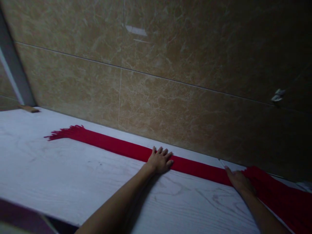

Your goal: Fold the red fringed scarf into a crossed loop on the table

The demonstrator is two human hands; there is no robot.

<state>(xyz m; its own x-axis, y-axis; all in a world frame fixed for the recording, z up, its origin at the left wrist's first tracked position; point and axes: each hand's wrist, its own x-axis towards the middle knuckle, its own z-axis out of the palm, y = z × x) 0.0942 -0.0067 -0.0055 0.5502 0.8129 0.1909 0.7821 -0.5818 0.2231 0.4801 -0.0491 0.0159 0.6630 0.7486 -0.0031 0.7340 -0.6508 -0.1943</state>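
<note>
A long red scarf (117, 145) with a fringed left end lies as a narrow flat strip along the white wood-grained surface (73, 175). My left hand (160, 160) presses flat on its middle, palm down and fingers spread. Farther right, my right hand (241, 182) is at the scarf, thumb stretched toward the wall and the other fingers curled at the cloth, partly hidden in the dim light. Beyond that hand the cloth widens into a loose, bunched part that runs off the right edge.
A brown marbled tile wall (151, 100) rises directly behind the surface. A grey post (18, 61) stands at the left, with a small wooden piece (30, 109) at its foot. A small whitish fitting (278, 95) is on the wall at right. The surface's front edge shows at lower left.
</note>
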